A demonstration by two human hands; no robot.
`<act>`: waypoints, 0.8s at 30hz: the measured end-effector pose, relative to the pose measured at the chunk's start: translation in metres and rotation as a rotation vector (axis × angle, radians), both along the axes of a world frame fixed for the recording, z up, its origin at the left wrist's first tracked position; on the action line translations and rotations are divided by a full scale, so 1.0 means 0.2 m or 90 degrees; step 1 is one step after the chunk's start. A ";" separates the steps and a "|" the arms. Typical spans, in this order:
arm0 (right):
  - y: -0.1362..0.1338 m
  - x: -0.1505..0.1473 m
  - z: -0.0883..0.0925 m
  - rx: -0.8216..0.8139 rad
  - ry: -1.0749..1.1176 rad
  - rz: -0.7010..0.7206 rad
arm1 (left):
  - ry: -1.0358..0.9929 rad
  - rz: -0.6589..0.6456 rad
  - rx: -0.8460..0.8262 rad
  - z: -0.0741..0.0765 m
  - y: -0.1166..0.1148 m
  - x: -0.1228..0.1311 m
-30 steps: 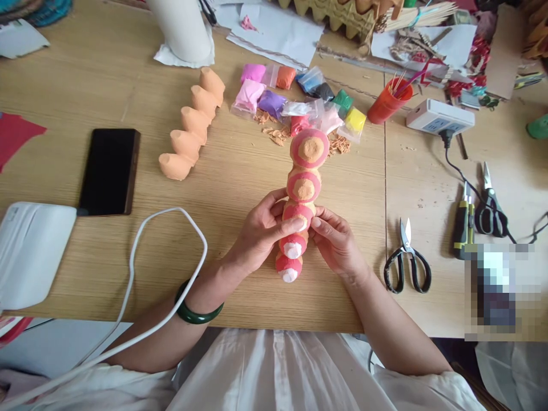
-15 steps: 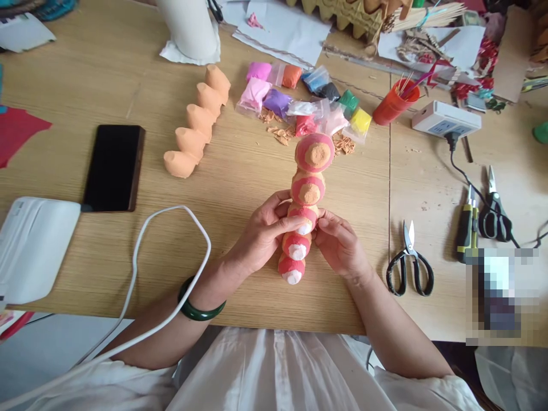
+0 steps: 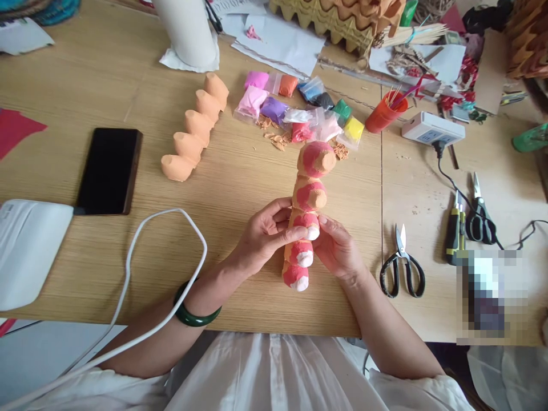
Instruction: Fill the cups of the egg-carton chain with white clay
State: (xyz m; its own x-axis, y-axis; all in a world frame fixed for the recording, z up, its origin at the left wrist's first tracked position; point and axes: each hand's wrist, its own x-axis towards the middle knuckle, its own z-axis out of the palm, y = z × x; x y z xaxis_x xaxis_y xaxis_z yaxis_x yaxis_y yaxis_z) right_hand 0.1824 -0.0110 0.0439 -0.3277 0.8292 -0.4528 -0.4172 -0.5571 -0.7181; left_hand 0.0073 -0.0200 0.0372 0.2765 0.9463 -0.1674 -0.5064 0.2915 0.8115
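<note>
Between my hands is an egg-carton strip (image 3: pixel 309 194) of several orange bumps in a row, partly covered in red clay, with white caps on the three bumps nearest me. My left hand (image 3: pixel 268 234) grips its middle from the left, the thumb lying across beside a white-capped bump. From the right, my right hand (image 3: pixel 340 245) holds the same strip at the middle; some of its fingers are hidden behind it. A second, plain orange egg-carton strip (image 3: pixel 193 131) lies on the table to the left. Beyond my hands are small bags of coloured clay (image 3: pixel 274 109).
Black-handled scissors (image 3: pixel 401 265) lie right of my hands, with a second pair of scissors (image 3: pixel 480 220) and a cutter (image 3: pixel 454 234) farther right. A red cup of sticks (image 3: pixel 385 113) and a power strip (image 3: pixel 433 128) stand behind. At left are a phone (image 3: pixel 109 171) and a white cable (image 3: pixel 132 251).
The strip has turned in my hands, so its bumps now point more to the right and more of its plain orange left side shows. Both hands keep their hold.
</note>
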 end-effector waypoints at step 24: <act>-0.03 -0.02 0.02 0.057 -0.061 -0.048 | -0.024 -0.052 -0.021 0.06 0.02 -0.01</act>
